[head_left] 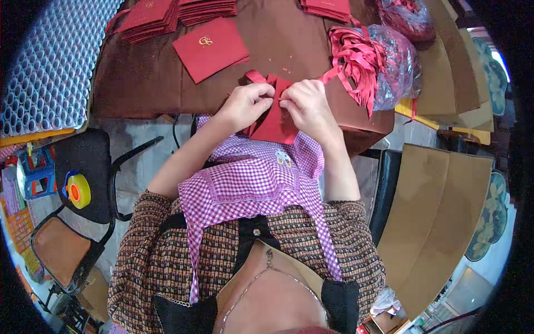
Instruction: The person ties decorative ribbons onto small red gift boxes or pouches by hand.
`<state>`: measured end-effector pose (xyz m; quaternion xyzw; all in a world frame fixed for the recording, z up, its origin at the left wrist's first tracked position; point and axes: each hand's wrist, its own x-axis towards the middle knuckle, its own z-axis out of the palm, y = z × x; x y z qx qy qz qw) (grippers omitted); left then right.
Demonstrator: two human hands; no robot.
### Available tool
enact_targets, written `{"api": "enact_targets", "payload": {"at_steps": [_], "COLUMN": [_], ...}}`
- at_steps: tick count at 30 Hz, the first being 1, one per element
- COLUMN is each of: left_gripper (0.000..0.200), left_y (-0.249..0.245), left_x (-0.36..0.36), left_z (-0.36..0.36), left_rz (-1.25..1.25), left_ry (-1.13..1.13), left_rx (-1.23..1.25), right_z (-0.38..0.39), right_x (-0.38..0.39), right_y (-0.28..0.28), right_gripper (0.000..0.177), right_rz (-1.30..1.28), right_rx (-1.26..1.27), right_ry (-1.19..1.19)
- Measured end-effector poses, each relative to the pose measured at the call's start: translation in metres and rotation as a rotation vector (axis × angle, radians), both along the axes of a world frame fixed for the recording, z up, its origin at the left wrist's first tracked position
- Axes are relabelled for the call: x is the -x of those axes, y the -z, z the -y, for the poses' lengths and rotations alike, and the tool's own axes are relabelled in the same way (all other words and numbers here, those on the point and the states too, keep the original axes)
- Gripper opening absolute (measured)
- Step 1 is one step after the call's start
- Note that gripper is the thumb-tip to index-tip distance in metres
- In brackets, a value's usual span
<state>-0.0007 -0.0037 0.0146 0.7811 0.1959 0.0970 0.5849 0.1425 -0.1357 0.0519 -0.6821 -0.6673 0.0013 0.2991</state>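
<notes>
At the table's near edge, my left hand point(247, 106) and my right hand point(308, 108) face each other over what looks like a red paper bag point(275, 131). Fingers and thumbs of both are pinched together at its upper part. A red ribbon point(332, 73) runs from beside my right hand toward a bundle of red ribbons point(360, 61). Another loop of red ribbon point(255, 76) sticks up by my left hand. My fingers hide exactly what is pinched. Just beyond lies a flat red bag point(211, 49) with a gold logo.
Stacks of red bags point(149, 21) stand at the back of the brown-covered table point(139, 83). Clear plastic point(397, 72) wraps the ribbon bundle. A panel of tube-like cells point(50, 72) is at left, above a black chair point(83, 161). Cardboard point(434, 217) stands at right.
</notes>
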Motion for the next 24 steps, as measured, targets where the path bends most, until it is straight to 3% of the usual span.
{"api": "enact_targets", "payload": {"at_steps": [1, 3, 5, 10, 13, 16, 24], "left_gripper": [0.018, 0.015, 0.015, 0.012, 0.007, 0.005, 0.009], "left_y": [0.002, 0.006, 0.006, -0.003, -0.001, 0.008, 0.020], "left_x": [0.000, 0.000, -0.002, 0.003, 0.009, 0.016, 0.022], "left_z": [0.000, -0.001, 0.000, 0.002, 0.001, -0.010, -0.022], "left_rz": [0.000, 0.189, 0.219, 0.163, 0.084, 0.099, 0.147], "left_ry": [-0.002, -0.001, 0.022, 0.039, 0.038, -0.079, -0.474], "left_rx": [0.000, -0.289, -0.318, -0.298, -0.114, 0.405, 0.462], "right_z": [0.001, 0.000, -0.004, -0.011, -0.012, -0.010, -0.015], "right_x": [-0.002, -0.007, -0.009, -0.014, -0.022, -0.030, -0.048], "right_y": [-0.004, -0.015, -0.027, -0.031, -0.024, -0.017, -0.004], "right_gripper": [0.009, 0.007, 0.012, 0.015, 0.013, 0.011, 0.009], "right_rz": [-0.011, -0.081, 0.032, 0.113, 0.019, 0.002, -0.054], "right_rx": [0.033, 0.102, -0.056, 0.057, 0.173, 0.249, 0.293], "right_ry": [-0.028, -0.040, -0.036, -0.192, -0.308, -0.302, -0.246]}}
